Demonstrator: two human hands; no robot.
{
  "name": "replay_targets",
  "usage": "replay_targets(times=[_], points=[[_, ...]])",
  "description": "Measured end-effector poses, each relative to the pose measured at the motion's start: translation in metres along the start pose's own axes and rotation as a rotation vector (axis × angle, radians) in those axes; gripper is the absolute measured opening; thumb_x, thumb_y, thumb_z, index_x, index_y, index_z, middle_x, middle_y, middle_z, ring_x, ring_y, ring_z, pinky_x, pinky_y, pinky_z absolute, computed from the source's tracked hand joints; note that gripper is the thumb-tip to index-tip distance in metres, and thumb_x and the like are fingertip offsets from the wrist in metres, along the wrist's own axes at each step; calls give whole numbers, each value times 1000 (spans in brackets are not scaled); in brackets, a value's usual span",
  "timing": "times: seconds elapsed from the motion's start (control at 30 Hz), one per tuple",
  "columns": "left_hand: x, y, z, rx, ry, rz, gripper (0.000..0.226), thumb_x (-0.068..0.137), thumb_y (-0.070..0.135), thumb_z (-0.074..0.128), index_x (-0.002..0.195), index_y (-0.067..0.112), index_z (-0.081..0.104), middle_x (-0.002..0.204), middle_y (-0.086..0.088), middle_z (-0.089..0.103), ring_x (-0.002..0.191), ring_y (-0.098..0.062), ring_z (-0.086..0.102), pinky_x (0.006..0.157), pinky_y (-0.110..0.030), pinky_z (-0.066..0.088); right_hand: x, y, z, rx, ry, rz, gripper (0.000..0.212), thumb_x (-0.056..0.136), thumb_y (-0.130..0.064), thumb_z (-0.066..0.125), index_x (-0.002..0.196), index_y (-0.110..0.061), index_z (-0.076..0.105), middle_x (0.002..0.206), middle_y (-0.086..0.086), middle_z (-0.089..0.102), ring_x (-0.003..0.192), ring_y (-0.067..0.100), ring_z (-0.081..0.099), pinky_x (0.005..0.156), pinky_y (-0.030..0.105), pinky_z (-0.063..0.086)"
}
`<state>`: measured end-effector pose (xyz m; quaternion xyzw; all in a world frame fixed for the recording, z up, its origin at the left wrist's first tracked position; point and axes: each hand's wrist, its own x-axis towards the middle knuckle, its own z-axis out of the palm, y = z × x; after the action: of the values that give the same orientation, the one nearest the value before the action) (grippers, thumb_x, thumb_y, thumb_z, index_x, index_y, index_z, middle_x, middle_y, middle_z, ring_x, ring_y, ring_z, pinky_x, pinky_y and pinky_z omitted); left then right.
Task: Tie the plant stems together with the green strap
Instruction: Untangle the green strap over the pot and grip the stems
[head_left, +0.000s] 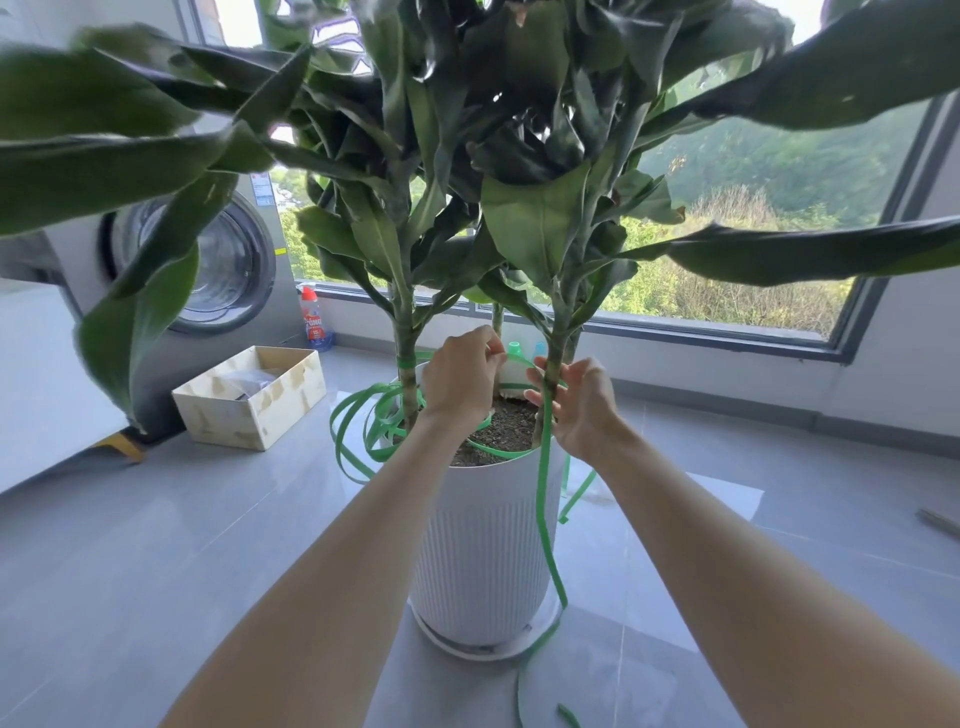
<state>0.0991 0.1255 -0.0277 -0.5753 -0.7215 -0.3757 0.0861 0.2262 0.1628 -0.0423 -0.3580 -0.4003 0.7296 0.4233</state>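
- Head view: the left grip (462, 374) is raised between the two front stems, fingertips pinching the green strap (543, 493) just above the soil.
- The right grip (582, 410) has its thumb and fingers curled round the right stem (554, 332). The strap passes under them, but whether they also clamp it I cannot tell.
- One turn of strap is banded round the left stem (407, 384), and a short run leads from that band across to the left grip.
- A thinner third stem (497, 318) stands behind the gap, outside the loop so far as I can see.
- From the right stem the strap hangs down the front of the white pot (483, 545) to the floor (156, 571). Spare loops (358, 431) spill over the pot's left side.
- Key relation: the stems stand upright and well apart, while the working strap lies level across them, left to right.
- Judgement: the wrap must next go round the right stem. The right grip is nearer, while the left keeps tension.
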Motion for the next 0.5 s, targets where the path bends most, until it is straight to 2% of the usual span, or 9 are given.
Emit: replay_targets(times=[0.07, 0.2, 0.37, 0.5], points=[[1, 0, -1, -8, 1, 12, 9, 92, 26, 57, 95, 20, 63, 90, 4, 70, 83, -17, 64, 70, -33, 53, 0, 0, 1, 44, 9, 5, 35, 91, -21, 27, 78, -16, 60, 80, -2, 59, 82, 13, 49, 82, 31, 33], [0, -2, -1, -29, -1, 15, 7, 91, 25, 59, 93, 20, 63, 90, 5, 70, 81, -16, 64, 70, -35, 55, 0, -1, 1, 99, -17, 9, 32, 90, -19, 30, 75, -18, 58, 78, -3, 59, 81, 13, 45, 87, 31, 31], [0, 0, -2, -49, 14, 19, 8, 91, 26, 58, 93, 21, 64, 89, 6, 71, 75, -14, 63, 67, -32, 54, -4, -3, -2, 216, -40, 20, 28, 89, -19, 34, 82, -19, 61, 81, -5, 61, 76, 13, 42, 72, 29, 33], [-1, 0, -4, -58, 10, 28, 9, 91, 27, 58, 93, 20, 64, 91, 7, 70, 66, -14, 60, 64, -30, 52, -6, 1, 2, 293, -10, 39, 23, 88, -21, 42, 70, -17, 54, 64, -4, 49, 63, 13, 37, 64, 28, 30]])
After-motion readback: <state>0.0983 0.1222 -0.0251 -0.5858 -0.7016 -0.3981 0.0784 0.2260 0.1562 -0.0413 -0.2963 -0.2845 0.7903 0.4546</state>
